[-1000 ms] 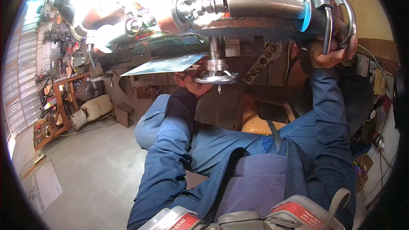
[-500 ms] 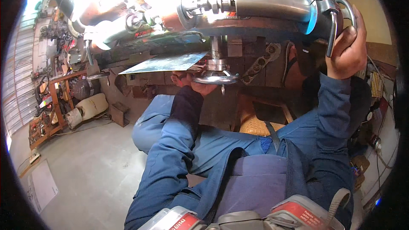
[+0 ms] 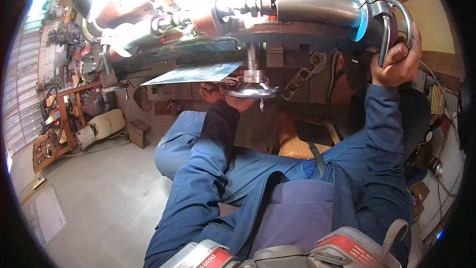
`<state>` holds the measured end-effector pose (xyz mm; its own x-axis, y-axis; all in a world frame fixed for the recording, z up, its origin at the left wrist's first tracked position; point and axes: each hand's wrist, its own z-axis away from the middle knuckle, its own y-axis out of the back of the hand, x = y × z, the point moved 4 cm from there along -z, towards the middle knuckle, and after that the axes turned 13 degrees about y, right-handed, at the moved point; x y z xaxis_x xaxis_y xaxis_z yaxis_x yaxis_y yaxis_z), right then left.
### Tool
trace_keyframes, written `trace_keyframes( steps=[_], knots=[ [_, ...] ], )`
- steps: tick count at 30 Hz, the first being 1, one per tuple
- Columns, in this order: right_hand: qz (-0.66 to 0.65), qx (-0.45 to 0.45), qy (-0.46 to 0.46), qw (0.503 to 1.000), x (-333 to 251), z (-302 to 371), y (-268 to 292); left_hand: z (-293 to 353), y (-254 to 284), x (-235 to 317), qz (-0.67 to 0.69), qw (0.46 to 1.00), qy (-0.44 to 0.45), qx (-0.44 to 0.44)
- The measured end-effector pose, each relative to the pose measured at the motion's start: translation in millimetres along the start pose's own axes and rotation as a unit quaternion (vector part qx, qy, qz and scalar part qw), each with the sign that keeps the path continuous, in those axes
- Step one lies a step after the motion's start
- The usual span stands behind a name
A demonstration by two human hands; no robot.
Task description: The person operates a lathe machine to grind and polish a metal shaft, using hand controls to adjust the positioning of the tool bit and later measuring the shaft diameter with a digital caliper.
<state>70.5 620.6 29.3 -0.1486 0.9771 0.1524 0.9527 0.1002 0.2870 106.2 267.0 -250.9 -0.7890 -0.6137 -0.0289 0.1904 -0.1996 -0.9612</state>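
Note:
A horizontal steel shaft (image 3: 317,7) runs across the top of a machine and ends in a ring-shaped metal handwheel (image 3: 396,12) at the upper right. My right hand (image 3: 396,62) is raised and closed around that wheel's lower rim. Below the machine's middle hangs a small round metal wheel (image 3: 251,91) on a vertical spindle. My left hand (image 3: 218,94) reaches up under it, fingers curled on its rim and partly hidden by it. A thin flat metal sheet (image 3: 196,73) sticks out to the left just above that hand.
My blue-clad legs (image 3: 198,168) fill the lower middle, above a grey concrete floor (image 3: 99,203). A wooden rack with clutter (image 3: 54,119) and a pale canister (image 3: 106,124) stand at the left. Boxes and cables (image 3: 431,159) crowd the right.
My right hand has shifted from under the ring handwheel to a higher, firmer grip on its rim. My left hand stays at the small wheel.

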Motion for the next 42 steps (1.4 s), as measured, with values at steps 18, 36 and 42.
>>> trace_keyframes(
  steps=[18, 36, 42],
  knots=[
    [-0.006, -0.41, -0.153, 0.899, 9, -81, -6, 173, -323, 192, -0.663, 0.521, -0.445, 0.301],
    [-0.272, -0.798, -0.034, 0.537, 73, -58, -126, 124, -301, 260, -0.767, 0.317, -0.394, 0.395],
    [-0.294, -0.859, -0.201, 0.369, 61, -32, -145, 130, -292, 266, -0.759, 0.272, -0.47, 0.36]
  ],
)
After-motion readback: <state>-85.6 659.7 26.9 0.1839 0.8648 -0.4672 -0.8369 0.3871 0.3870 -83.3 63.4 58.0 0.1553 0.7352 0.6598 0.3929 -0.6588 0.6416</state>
